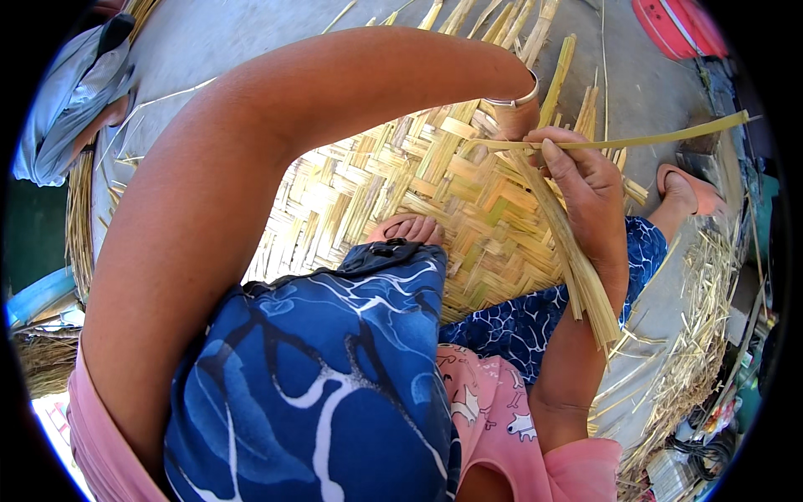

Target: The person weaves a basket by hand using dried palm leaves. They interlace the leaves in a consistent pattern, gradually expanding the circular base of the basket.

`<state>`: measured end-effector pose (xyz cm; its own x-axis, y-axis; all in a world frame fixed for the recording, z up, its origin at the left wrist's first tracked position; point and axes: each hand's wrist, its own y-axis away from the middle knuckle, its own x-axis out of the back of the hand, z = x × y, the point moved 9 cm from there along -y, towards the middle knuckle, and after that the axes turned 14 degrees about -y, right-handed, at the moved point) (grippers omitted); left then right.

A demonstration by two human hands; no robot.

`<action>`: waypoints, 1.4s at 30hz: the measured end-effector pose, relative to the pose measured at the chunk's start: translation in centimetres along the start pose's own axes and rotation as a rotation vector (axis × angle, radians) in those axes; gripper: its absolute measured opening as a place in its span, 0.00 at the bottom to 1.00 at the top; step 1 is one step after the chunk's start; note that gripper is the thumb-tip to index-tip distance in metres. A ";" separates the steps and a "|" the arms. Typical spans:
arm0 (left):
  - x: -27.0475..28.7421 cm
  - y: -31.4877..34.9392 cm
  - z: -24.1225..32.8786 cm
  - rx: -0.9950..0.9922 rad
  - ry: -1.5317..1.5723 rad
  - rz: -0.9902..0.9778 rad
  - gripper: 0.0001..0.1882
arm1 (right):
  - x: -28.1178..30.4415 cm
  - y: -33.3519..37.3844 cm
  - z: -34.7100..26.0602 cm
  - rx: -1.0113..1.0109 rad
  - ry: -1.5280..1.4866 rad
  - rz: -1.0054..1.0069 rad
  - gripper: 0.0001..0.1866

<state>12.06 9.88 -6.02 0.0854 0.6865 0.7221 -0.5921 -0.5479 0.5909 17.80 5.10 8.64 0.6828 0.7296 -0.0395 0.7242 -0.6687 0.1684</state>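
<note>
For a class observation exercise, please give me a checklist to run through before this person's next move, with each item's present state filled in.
1. Right hand closed on the narrow strip: ok; the strip reaches out past it to the right.
2. Left hand has a firm hold: cannot tell; it is partly hidden behind the right hand.
3. Woven mat free of feet: not ok; one foot is on it.
4. All strip ends tucked in: not ok; loose ends stick out at the mat's far edge.
5. Bundle of strips off the right forearm: cannot tell; they overlap in this view.
</note>
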 end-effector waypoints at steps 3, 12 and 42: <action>0.2 0.3 0.4 0.026 -0.013 0.037 0.15 | 0.1 0.1 0.2 0.001 0.015 -0.005 0.11; 2.5 4.5 0.1 0.272 0.070 0.332 0.11 | -1.0 2.4 -4.2 0.333 0.451 -0.155 0.08; 1.0 11.3 -5.7 0.614 0.863 0.997 0.21 | 4.1 -8.9 3.3 -0.142 -0.183 -0.092 0.13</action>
<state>0.92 7.09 -0.63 -0.7782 -0.1475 0.6105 0.3322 -0.9216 0.2007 14.49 13.60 3.69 0.6301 0.7397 -0.2364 0.7721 -0.5645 0.2919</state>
